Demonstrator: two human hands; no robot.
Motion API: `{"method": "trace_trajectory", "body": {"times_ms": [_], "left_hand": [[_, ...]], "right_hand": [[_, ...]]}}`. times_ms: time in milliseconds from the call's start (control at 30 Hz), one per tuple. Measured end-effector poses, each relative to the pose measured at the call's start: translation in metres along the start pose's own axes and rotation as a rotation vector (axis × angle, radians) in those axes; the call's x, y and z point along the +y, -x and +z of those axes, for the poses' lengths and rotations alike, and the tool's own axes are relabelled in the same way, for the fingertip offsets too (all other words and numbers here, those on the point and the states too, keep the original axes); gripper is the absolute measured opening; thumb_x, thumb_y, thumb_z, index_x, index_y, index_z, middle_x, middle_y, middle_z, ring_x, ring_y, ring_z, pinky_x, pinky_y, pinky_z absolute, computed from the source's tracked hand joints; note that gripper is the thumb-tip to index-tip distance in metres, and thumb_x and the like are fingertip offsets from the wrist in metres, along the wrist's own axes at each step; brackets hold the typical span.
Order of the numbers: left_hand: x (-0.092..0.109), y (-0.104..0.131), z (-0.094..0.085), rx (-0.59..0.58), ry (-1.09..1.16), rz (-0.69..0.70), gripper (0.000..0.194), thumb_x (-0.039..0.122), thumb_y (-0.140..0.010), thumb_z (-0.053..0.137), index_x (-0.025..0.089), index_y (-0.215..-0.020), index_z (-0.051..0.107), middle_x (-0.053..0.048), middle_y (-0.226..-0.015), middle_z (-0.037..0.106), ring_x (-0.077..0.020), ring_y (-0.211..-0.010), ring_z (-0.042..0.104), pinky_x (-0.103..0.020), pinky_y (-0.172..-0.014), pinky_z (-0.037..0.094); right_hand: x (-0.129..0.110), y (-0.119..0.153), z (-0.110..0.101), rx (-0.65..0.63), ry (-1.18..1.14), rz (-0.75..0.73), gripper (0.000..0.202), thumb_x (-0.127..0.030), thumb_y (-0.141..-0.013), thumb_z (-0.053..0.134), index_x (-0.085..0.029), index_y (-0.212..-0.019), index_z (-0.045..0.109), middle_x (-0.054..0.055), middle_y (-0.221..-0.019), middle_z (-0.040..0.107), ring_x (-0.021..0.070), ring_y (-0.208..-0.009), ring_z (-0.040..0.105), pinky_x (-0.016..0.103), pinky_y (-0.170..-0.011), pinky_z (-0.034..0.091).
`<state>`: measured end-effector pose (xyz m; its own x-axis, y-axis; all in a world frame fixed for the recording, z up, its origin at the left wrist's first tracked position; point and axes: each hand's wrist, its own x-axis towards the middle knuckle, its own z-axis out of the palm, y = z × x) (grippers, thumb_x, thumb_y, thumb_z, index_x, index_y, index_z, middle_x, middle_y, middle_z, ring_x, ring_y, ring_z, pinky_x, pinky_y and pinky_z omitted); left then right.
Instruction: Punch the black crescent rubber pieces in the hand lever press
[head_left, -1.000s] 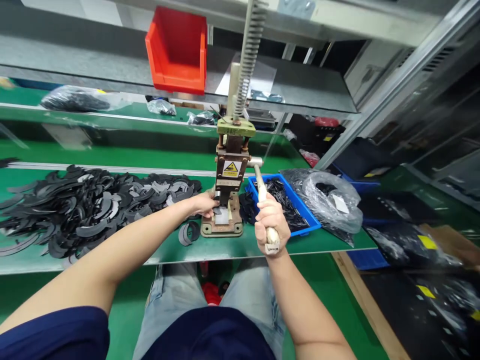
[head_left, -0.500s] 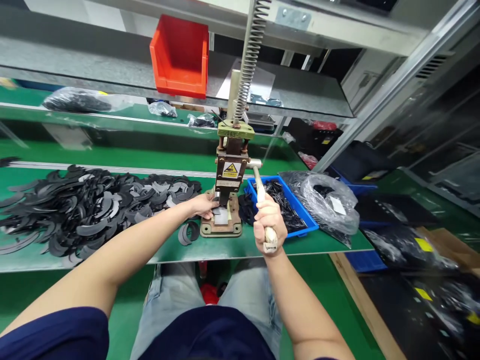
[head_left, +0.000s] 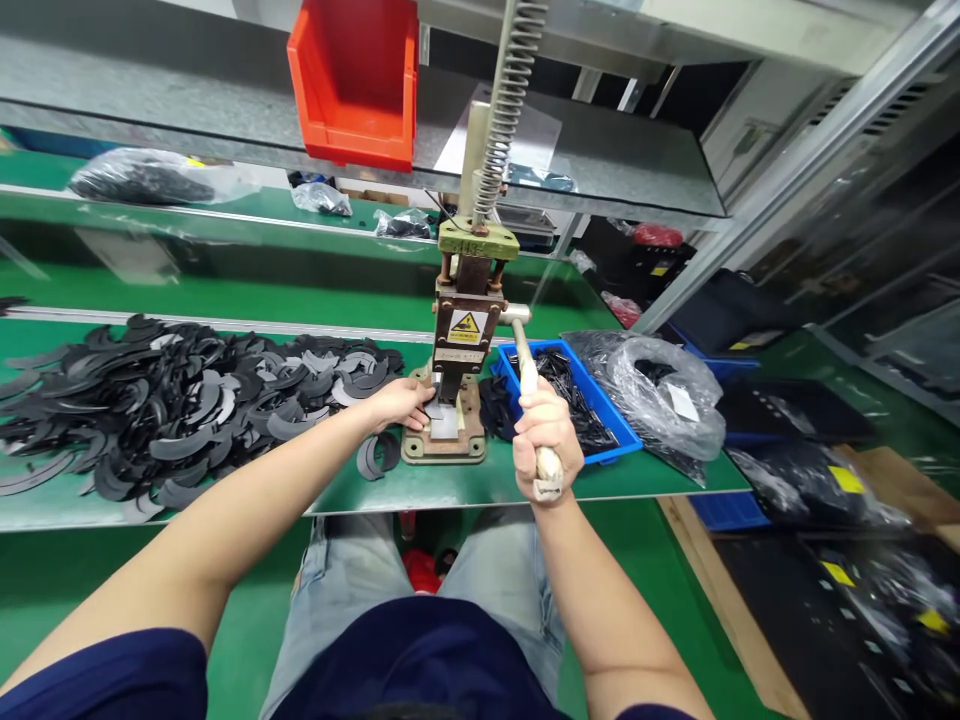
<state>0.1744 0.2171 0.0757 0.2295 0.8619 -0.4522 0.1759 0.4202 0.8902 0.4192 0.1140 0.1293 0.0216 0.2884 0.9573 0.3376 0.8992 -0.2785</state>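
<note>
A hand-lever press [head_left: 469, 325] with a tall spring [head_left: 510, 110] and a yellow warning label stands upright on the bench. My right hand [head_left: 547, 435] is wrapped around its pale, tape-covered lever [head_left: 525, 360], which slants down toward me. At the left side of the press base [head_left: 442, 452], my left hand [head_left: 405, 402] pinches a small dark flat piece [head_left: 433, 410] under the ram, mostly hidden by my fingers. Two curved pieces [head_left: 379, 456] lie on the bench just left of the base. A big heap of curved black pieces [head_left: 202, 410] spreads farther left.
Right of the press, a blue tray [head_left: 607, 455] holds thin black parts. Plastic-wrapped goods [head_left: 660, 390] lie beyond it. An orange-red bin [head_left: 356, 90] sits on the grey shelf [head_left: 630, 165] above. Bagged parts [head_left: 142, 178] rest at the back left.
The view has shifted slightly, so the bench sits a little higher in the picture. My left hand still pinches at the press base and my right hand still grips the lever.
</note>
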Motion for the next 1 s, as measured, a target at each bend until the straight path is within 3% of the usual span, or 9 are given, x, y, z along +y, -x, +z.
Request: {"method": "trace_trajectory", "body": {"times_ms": [467, 700, 833, 933, 1000], "left_hand": [[0.011, -0.008, 0.007, 0.068, -0.094, -0.049, 0.032, 0.032, -0.081, 0.090, 0.020, -0.094, 0.064, 0.001, -0.052, 0.064, -0.0156, -0.040, 0.062, -0.020, -0.043, 0.048], [0.027, 0.001, 0.015, 0.022, -0.120, -0.052, 0.027, 0.033, -0.086, 0.085, 0.018, -0.095, 0.064, -0.004, -0.059, 0.068, -0.0192, -0.047, 0.067, -0.026, -0.049, 0.056], [0.037, 0.019, -0.012, -0.105, 0.080, 0.050, 0.020, 0.028, -0.088, 0.080, 0.013, -0.094, 0.068, -0.017, -0.090, 0.078, -0.0243, -0.071, 0.078, -0.033, -0.064, 0.065], [0.026, 0.044, -0.050, -0.017, 0.090, 0.210, 0.029, 0.035, -0.085, 0.082, 0.014, -0.102, 0.072, -0.016, -0.107, 0.079, -0.0197, -0.073, 0.075, -0.029, -0.061, 0.061], [0.007, 0.067, -0.070, 0.076, -0.109, 0.307, 0.033, 0.044, -0.087, 0.080, 0.017, -0.106, 0.074, -0.011, -0.103, 0.079, -0.0176, -0.071, 0.071, -0.027, -0.060, 0.058]], "right_hand": [[-0.002, 0.000, 0.002, 0.022, 0.009, 0.022, 0.010, -0.024, -0.088, 0.069, -0.027, -0.083, 0.060, -0.003, -0.079, 0.067, 0.0224, -0.096, 0.073, 0.066, -0.114, 0.057], [-0.001, 0.001, 0.002, 0.033, 0.027, 0.025, 0.012, -0.026, -0.089, 0.068, -0.028, -0.082, 0.059, -0.003, -0.077, 0.066, 0.0229, -0.094, 0.073, 0.066, -0.110, 0.059], [-0.001, -0.001, 0.000, 0.004, 0.044, 0.012, 0.012, -0.030, -0.089, 0.069, -0.028, -0.082, 0.059, -0.003, -0.077, 0.067, 0.0228, -0.094, 0.074, 0.065, -0.110, 0.060], [-0.002, -0.001, 0.000, 0.006, 0.030, 0.019, 0.012, -0.030, -0.089, 0.069, -0.028, -0.082, 0.061, -0.003, -0.079, 0.069, 0.0234, -0.095, 0.074, 0.067, -0.112, 0.059], [-0.003, -0.001, 0.002, 0.024, 0.032, 0.031, 0.012, -0.031, -0.090, 0.069, -0.027, -0.082, 0.061, -0.003, -0.078, 0.068, 0.0233, -0.095, 0.073, 0.069, -0.113, 0.057]]}}
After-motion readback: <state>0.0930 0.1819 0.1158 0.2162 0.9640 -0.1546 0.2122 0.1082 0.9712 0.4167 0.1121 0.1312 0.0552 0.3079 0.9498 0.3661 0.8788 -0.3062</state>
